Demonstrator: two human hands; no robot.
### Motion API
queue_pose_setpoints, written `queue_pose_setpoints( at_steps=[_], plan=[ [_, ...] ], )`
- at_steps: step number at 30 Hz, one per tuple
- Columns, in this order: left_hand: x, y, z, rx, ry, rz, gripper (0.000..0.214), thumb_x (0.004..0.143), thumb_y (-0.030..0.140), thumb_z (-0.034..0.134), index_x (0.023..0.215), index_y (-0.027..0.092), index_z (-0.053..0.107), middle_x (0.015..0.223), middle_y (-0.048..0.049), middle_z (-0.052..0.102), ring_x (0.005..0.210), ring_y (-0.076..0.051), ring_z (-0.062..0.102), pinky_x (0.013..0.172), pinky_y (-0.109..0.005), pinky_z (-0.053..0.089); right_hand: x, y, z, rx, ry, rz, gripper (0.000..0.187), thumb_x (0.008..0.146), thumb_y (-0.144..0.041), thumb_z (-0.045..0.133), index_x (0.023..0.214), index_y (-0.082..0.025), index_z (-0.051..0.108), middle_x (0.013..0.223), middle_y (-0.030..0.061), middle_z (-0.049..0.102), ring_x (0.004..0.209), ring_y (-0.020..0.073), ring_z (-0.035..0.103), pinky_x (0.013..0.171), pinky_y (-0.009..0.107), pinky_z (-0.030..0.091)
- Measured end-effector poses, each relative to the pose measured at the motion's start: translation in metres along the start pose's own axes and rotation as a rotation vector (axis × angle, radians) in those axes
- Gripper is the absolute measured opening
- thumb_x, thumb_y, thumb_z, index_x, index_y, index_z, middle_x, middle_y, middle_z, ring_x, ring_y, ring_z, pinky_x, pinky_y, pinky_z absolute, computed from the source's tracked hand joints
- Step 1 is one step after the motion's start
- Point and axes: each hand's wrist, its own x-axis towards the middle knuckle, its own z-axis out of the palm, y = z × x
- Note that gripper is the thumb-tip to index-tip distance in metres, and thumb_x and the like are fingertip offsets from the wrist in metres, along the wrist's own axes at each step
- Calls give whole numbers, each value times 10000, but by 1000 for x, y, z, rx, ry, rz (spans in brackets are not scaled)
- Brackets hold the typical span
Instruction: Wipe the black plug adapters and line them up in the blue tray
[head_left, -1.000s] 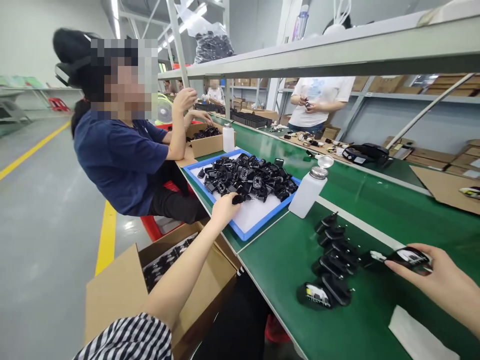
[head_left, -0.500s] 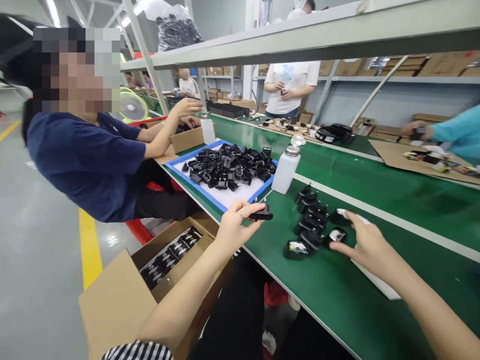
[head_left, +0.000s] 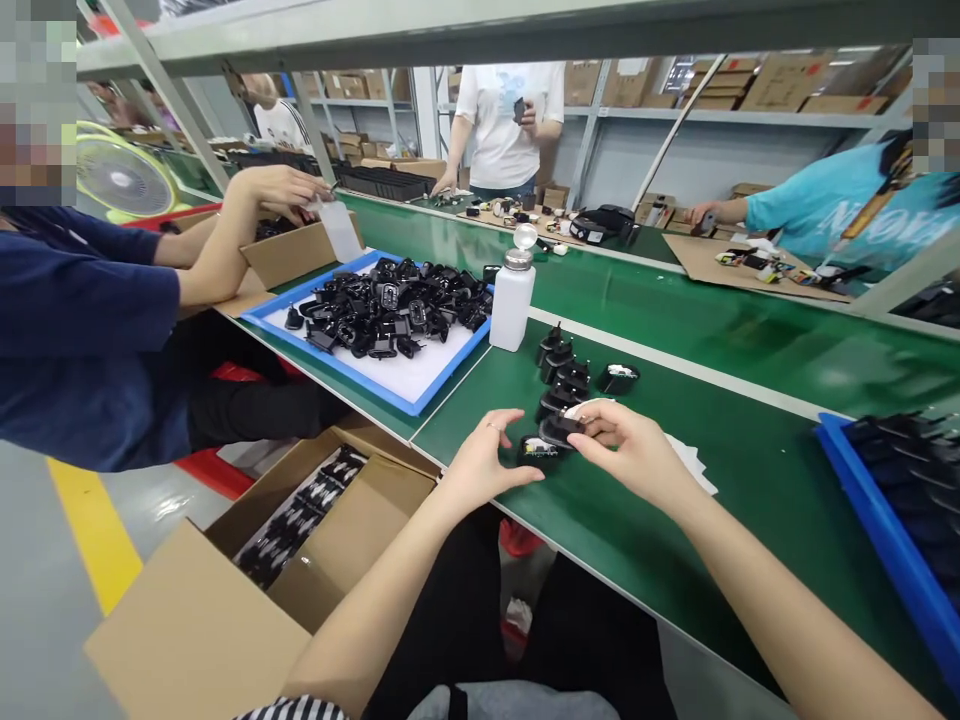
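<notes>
My left hand (head_left: 486, 458) and my right hand (head_left: 636, 450) meet at the near edge of the green bench (head_left: 750, 480). Between them are two black plug adapters. My right fingers pinch the upper black plug adapter (head_left: 559, 430). My left thumb and forefinger curl around the lower, labelled adapter (head_left: 536, 450), which rests on the bench. Just beyond stands a short row of black adapters (head_left: 562, 365), with one lying apart (head_left: 619, 378).
A blue tray (head_left: 420, 402) heaped with black adapters and a white bottle (head_left: 511, 300) stand to the left. A white cloth (head_left: 694, 468) lies under my right wrist. Another blue tray (head_left: 885, 520) is at right. An open cardboard box (head_left: 300, 520) sits below the bench. A person in navy (head_left: 90, 340) sits close on the left; others work across the belt.
My left hand carried a black adapter from the tray edge to the bench in front of me. My right hand drew back to meet it. The view swung right.
</notes>
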Motion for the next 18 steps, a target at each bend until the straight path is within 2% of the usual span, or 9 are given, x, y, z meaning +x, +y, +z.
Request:
queue_pose_setpoints(
  at_steps=[4, 8, 12, 18],
  plan=[
    [2, -7, 6, -176, -122, -135, 339, 598, 319, 598, 894, 165, 539, 553, 47, 455, 497, -68, 423, 492, -181, 361, -5, 7, 2, -228, 2, -194, 91, 712, -251, 461, 767, -186, 493, 745, 19, 527, 599, 133, 476, 527, 248, 386],
    [-1, -7, 7, -302, -170, -119, 451, 560, 269, 631, 981, 175, 499, 666, 32, 521, 500, -53, 405, 485, -167, 360, -11, 12, 10, -308, -58, -226, 105, 728, -229, 463, 816, -189, 503, 741, 18, 514, 620, 135, 472, 546, 245, 383],
    [-3, -5, 2, -219, -188, -74, 397, 583, 269, 620, 961, 184, 531, 571, 53, 472, 469, -50, 396, 483, -167, 366, -14, 11, 14, -353, -122, -154, 81, 739, -202, 461, 818, -190, 479, 801, 19, 512, 626, 130, 475, 543, 240, 385],
    [-1, 3, -5, -2, -227, 50, 362, 613, 284, 603, 950, 170, 540, 679, 7, 525, 546, -79, 475, 551, -194, 405, -12, 0, 8, -508, -213, -160, 107, 741, -167, 460, 844, -191, 477, 788, 18, 524, 678, 157, 503, 567, 256, 398]
  ],
)
